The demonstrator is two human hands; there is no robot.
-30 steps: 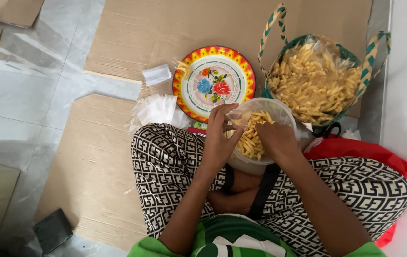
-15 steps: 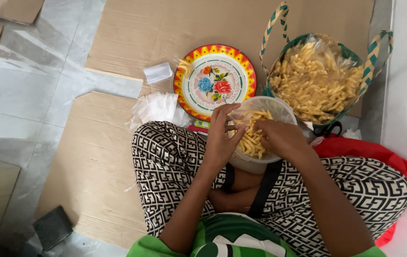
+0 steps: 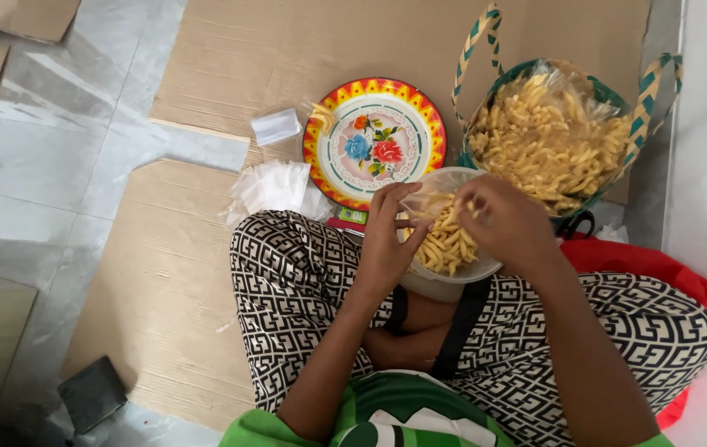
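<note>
Near the middle of the frame, a clear plastic bowl [image 3: 452, 269] of yellow snack sticks [image 3: 446, 242] sat on the person's lap. The left hand [image 3: 386, 244] pinched a small clear bag [image 3: 419, 201] at the bowl's left rim. The right hand [image 3: 509, 222] hovered above the bowl, fingers bunched around a few sticks. A flowered plate [image 3: 374, 141] lay just above.

A woven green-and-tan bag [image 3: 643, 91] stands at the far right on the cardboard, lined with clear plastic and full of yellow snack sticks. A heap of small clear plastic pouches [image 3: 275, 186] lies left of the flowered plate, with a small whitish packet [image 3: 275, 127] just beyond it. A small green label [image 3: 352, 216] peeks out under the plate's near rim.
</note>
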